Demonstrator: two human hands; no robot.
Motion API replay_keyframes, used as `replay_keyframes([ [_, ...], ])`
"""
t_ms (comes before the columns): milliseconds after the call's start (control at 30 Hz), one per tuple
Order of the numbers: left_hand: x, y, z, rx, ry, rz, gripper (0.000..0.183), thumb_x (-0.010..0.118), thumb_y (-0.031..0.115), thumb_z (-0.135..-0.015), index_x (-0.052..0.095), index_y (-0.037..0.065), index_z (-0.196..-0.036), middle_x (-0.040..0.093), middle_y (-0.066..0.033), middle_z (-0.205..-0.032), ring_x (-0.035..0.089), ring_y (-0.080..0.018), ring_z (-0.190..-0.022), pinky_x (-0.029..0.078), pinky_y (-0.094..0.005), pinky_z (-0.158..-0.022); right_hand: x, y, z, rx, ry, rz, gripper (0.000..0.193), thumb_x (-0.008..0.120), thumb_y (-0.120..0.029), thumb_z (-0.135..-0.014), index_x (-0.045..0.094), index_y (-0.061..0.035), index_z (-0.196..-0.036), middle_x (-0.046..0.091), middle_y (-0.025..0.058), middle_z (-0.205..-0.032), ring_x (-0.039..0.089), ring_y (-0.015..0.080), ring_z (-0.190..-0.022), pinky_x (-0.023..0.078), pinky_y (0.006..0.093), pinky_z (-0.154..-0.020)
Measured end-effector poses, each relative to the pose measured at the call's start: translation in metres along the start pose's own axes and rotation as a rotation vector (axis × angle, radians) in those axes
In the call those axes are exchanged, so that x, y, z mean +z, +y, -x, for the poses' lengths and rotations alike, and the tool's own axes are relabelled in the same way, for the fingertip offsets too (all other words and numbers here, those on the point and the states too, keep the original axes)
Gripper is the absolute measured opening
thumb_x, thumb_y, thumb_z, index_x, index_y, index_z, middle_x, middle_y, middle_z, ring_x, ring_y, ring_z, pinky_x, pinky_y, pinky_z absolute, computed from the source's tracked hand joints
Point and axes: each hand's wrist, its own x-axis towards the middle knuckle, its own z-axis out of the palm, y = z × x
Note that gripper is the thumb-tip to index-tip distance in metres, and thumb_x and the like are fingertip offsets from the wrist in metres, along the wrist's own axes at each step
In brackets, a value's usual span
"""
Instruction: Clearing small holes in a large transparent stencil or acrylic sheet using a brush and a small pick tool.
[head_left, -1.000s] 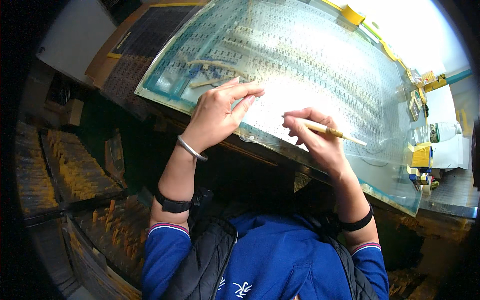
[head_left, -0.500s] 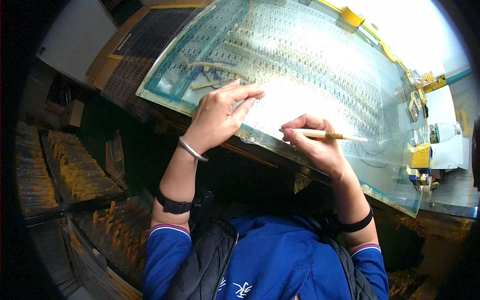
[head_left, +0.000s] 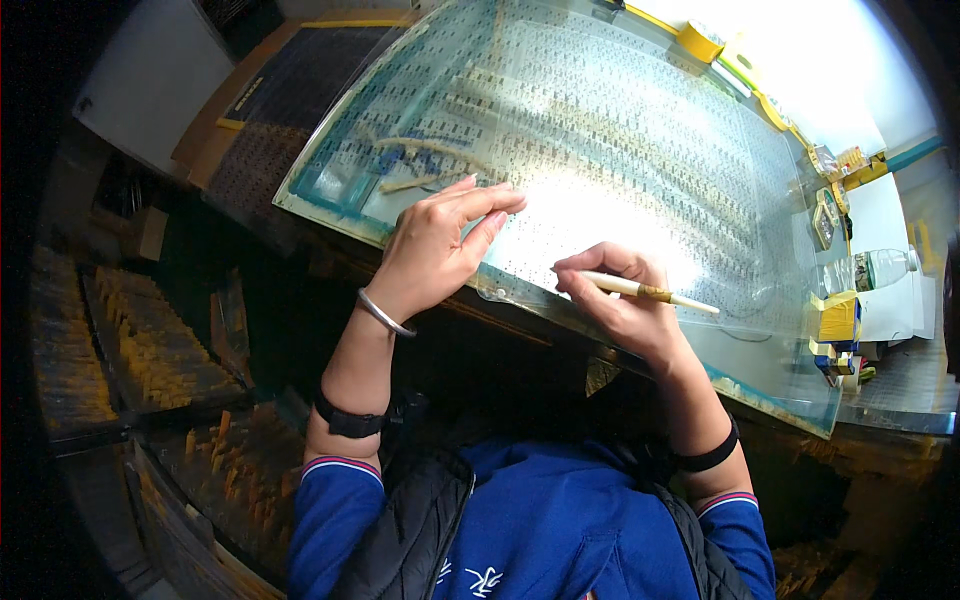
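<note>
My left hand [head_left: 437,240] rests on a clear patterned sheet [head_left: 620,140], its fingers stretched out and holding nothing. The sheet carries rows of small dark marks and lies over a lit glass-topped table [head_left: 345,215]. To the right, my right hand [head_left: 625,300] pinches a slim cream pen-shaped tool [head_left: 647,292] with a brown-gold band. Its tail end points right; the working tip is hidden by my fingers. That hand is low over the sheet near the table's front edge, in the brightest glare.
Tan strips [head_left: 425,160] show at the table's left. On the right stand a clear plastic bottle [head_left: 880,268], a yellow-and-blue box [head_left: 838,318] and white paper [head_left: 880,215]. A yellow tape roll [head_left: 700,42] sits at the far edge. Racks of orange-yellow pieces [head_left: 160,330] stand lower left.
My right hand has shifted slightly left, and the tool's tail end has dipped lower. My left hand has moved slightly down and stays flat on the sheet.
</note>
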Motion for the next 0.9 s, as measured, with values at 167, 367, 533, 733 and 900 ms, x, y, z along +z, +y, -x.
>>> replay_keyframes([
  [167, -0.001, 0.001, 0.001, -0.009, 0.002, 0.000, 0.021, 0.057, 0.008, -0.090, 0.068, 0.006, -0.108, 0.068, -0.0096, -0.109, 0.062, -0.0232, -0.109, 0.037, -0.0418, -0.106, 0.004, -0.007, -0.001, 0.090, 0.045, -0.108, 0.016, 0.065, -0.013, -0.086, 0.067, 0.0010, -0.095, 0.068, 0.0055, -0.083, 0.061, 0.0083, -0.077, 0.050, 0.0234, -0.069],
  [367, -0.001, 0.002, 0.000, -0.005, 0.009, 0.001, 0.021, 0.057, 0.008, -0.090, 0.068, 0.006, -0.108, 0.068, -0.0093, -0.109, 0.062, -0.0234, -0.109, 0.037, -0.0420, -0.105, -0.008, -0.003, 0.002, 0.089, -0.109, -0.040, 0.016, 0.065, -0.014, -0.086, 0.067, 0.0003, -0.095, 0.068, 0.0035, -0.083, 0.061, 0.0066, -0.073, 0.049, 0.0220, -0.065],
  [533, 0.000, 0.001, 0.001, 0.002, 0.011, -0.001, 0.021, 0.057, 0.009, -0.090, 0.068, 0.006, -0.108, 0.068, -0.0092, -0.109, 0.062, -0.0235, -0.110, 0.037, -0.0418, -0.105, 0.002, -0.004, -0.002, 0.081, 0.108, -0.073, 0.020, 0.067, -0.017, -0.086, 0.067, -0.0004, -0.096, 0.068, 0.0039, -0.082, 0.062, 0.0070, -0.073, 0.050, 0.0217, -0.063],
  [733, 0.001, 0.001, 0.001, 0.008, 0.009, -0.001, 0.021, 0.057, 0.009, -0.091, 0.067, 0.006, -0.109, 0.068, -0.0092, -0.109, 0.061, -0.0238, -0.111, 0.037, -0.0422, -0.105, 0.002, -0.009, -0.002, 0.131, 0.113, -0.148, 0.017, 0.066, -0.015, -0.086, 0.068, 0.0003, -0.092, 0.068, 0.0043, -0.080, 0.061, 0.0075, -0.071, 0.050, 0.0228, -0.063],
  [900, 0.000, 0.001, 0.002, -0.003, 0.008, 0.000, 0.021, 0.057, 0.009, -0.090, 0.067, 0.006, -0.109, 0.068, -0.0087, -0.108, 0.061, -0.0236, -0.111, 0.037, -0.0421, -0.106, 0.001, -0.001, -0.003, -0.004, -0.038, 0.058, 0.017, 0.065, -0.016, -0.086, 0.067, -0.0011, -0.093, 0.067, 0.0040, -0.079, 0.060, 0.0083, -0.071, 0.049, 0.0236, -0.064],
])
